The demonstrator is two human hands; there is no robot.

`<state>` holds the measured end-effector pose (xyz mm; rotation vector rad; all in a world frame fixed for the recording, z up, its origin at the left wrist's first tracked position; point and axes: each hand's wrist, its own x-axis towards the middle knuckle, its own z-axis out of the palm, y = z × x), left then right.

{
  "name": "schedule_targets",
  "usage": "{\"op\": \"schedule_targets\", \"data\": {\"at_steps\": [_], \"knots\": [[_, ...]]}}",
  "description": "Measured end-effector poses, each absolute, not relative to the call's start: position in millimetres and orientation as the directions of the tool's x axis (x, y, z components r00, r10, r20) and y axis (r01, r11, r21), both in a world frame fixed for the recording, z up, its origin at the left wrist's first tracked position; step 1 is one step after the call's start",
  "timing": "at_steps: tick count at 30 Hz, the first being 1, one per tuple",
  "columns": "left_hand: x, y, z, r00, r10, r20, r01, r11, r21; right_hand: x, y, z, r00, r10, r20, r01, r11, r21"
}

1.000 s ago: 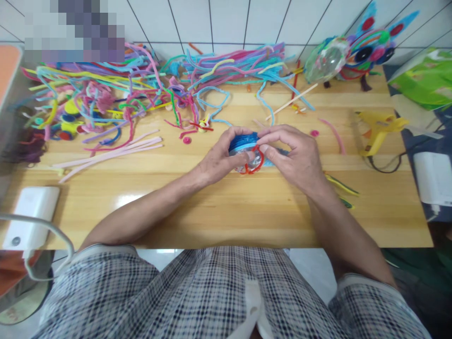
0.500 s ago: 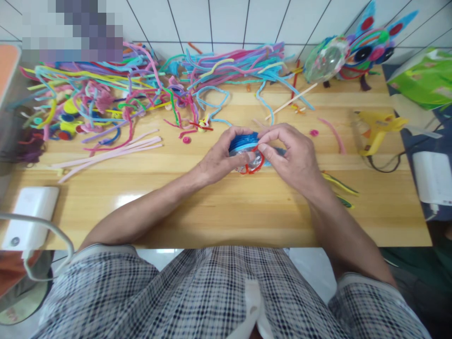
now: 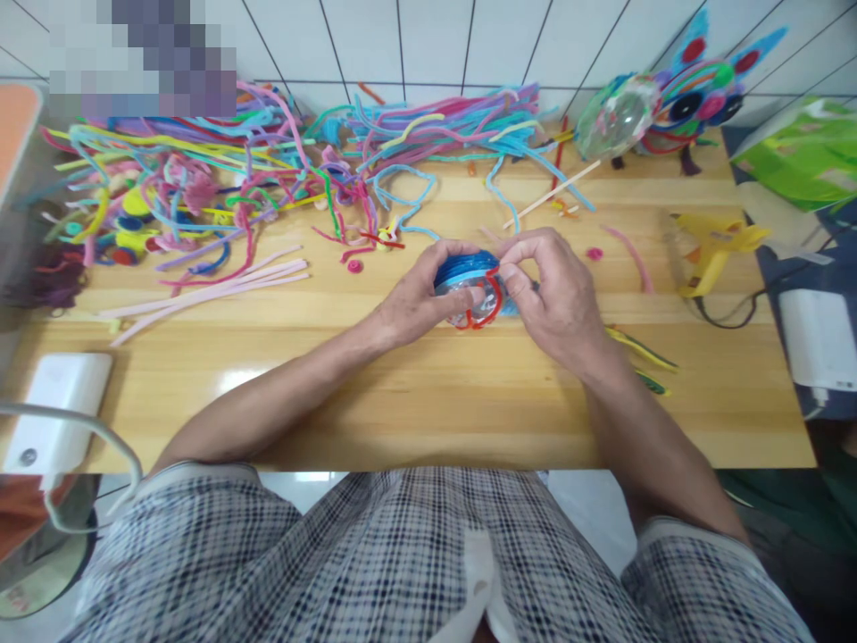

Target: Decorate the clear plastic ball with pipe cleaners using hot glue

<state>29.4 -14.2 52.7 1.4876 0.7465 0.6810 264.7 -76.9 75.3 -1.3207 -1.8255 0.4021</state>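
My left hand (image 3: pixel 420 293) is wrapped round a clear rounded plastic piece (image 3: pixel 458 302) banded with blue pipe cleaners (image 3: pixel 467 264), its thumb lying across the clear part. A red pipe cleaner (image 3: pixel 497 304) curves along the right and lower edge of that piece. At its upper end, the thumb and forefinger of my right hand (image 3: pixel 554 290) are pinched together on the red tip. Something light blue and fuzzy (image 3: pixel 510 304) shows beneath, partly hidden by my right hand.
Tangled pipe cleaners (image 3: pixel 194 192) and a bundle (image 3: pixel 448 125) lie along the back. A decorated bottle animal (image 3: pixel 703 107) stands back right. Rightward are a yellow glue gun (image 3: pixel 713 250) and yellow-green pliers (image 3: pixel 646 350). Pink strips (image 3: pixel 220 290) and a white power bank (image 3: pixel 63 406) lie left.
My right hand has shifted slightly right and up, its fingertips now at the upper end of the red pipe cleaner. My left hand keeps its hold on the plastic piece.
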Motion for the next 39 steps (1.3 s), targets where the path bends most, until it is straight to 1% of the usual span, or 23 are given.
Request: {"op": "schedule_targets", "data": {"at_steps": [6,9,12,14,16,17,19,21,23,28,36,38,39], "knots": [[32.1,-7.0,47.2,0.601,0.800,0.005,0.040,-0.036,0.999,276.3,-77.3,85.2,0.012,0.881,0.473,0.623,0.363,-0.693],[34.5,-1.0,42.5,0.591,0.806,0.023,0.032,-0.052,0.998,280.2,-79.1,88.9,0.049,0.888,0.456,0.598,0.340,-0.726],[32.4,2.3,44.3,0.564,0.825,0.039,0.062,-0.089,0.994,279.3,-84.0,89.1,0.054,0.900,0.433,0.575,0.327,-0.750],[27.8,-1.0,53.3,0.489,0.866,0.104,0.103,-0.175,0.979,276.8,-90.3,89.1,0.045,0.902,0.429,0.577,0.327,-0.749],[22.8,-11.3,68.0,0.399,0.885,0.240,0.154,-0.323,0.934,273.4,-99.3,90.5,0.036,0.902,0.430,0.580,0.332,-0.744],[20.9,-19.0,76.4,0.381,0.872,0.306,0.176,-0.394,0.902,271.5,-104.7,91.7,0.033,0.902,0.431,0.580,0.334,-0.743],[19.7,-37.5,91.7,0.441,0.814,0.378,0.178,-0.493,0.852,267.5,-116.6,94.9,0.026,0.901,0.433,0.583,0.338,-0.738],[22.3,-56.0,101.7,0.529,0.753,0.391,0.138,-0.531,0.836,263.7,-129.0,97.8,0.011,0.901,0.434,0.592,0.344,-0.729],[27.0,-70.0,105.7,0.599,0.718,0.354,0.095,-0.503,0.859,260.5,-140.6,99.4,-0.008,0.901,0.433,0.602,0.350,-0.717],[34.1,-84.0,106.4,0.699,0.696,0.162,0.084,-0.305,0.948,255.6,-161.9,96.5,-0.035,0.894,0.447,0.626,0.368,-0.687],[36.1,-98.9,92.7,0.716,0.695,0.066,0.048,-0.144,0.988,250.9,-185.4,78.8,0.034,0.894,0.447,0.616,0.334,-0.714],[37.9,-100.3,87.4,0.698,0.714,0.045,0.045,-0.106,0.993,264.4,-190.5,70.5,0.055,0.894,0.444,0.667,0.298,-0.683],[38.5,-100.2,85.2,0.687,0.726,0.033,0.042,-0.085,0.996,276.1,-192.8,64.9,0.060,0.893,0.446,0.709,0.276,-0.649]]}}
